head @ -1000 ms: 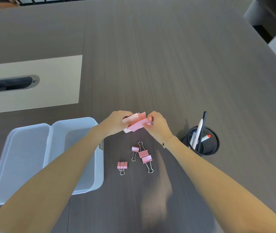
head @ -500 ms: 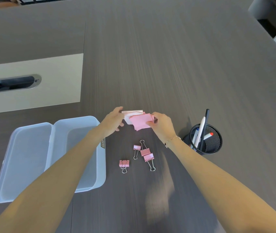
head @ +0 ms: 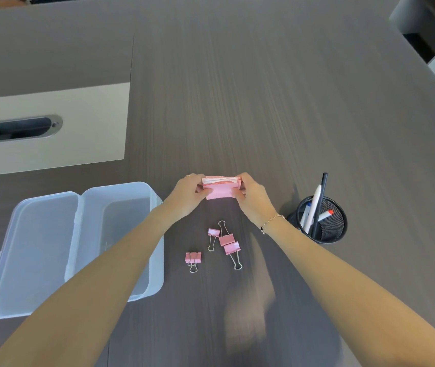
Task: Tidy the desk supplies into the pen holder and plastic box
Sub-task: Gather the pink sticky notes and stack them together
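Both hands meet over the middle of the grey wood-grain desk (head: 264,102), pinching a small stack of pink sticky notes (head: 220,190) between them. The left hand (head: 189,193) closes on the stack's left edge and the right hand (head: 250,194) on its right edge, fingers curled over the top and thumbs underneath. The stack looks squared up, with a paler layer showing along its far edge; whether it touches the desk or sits just above it cannot be told.

Nearer the person, between the two forearms, lie four pink binder clips — one small clip (head: 193,258) alone to the left, another small clip (head: 213,235) just beside a pair of larger clips (head: 229,243) that touch each other, their wire handles splayed out on the desk.

To the left sits the clear plastic box (head: 155,260), its hinged lid (head: 30,255) folded flat open on the far-left side. The left forearm crosses over the box's near right corner and hides part of its inside.

To the right, just beyond the right wrist with its thin bracelet (head: 270,222), stands the black mesh pen holder (head: 333,229) with several pens (head: 314,207) leaning in it — a white one, a black one and a red-tipped marker among them.

Farther off on the left, a beige panel (head: 78,123) set into the desk holds a metal cable grommet (head: 17,129).
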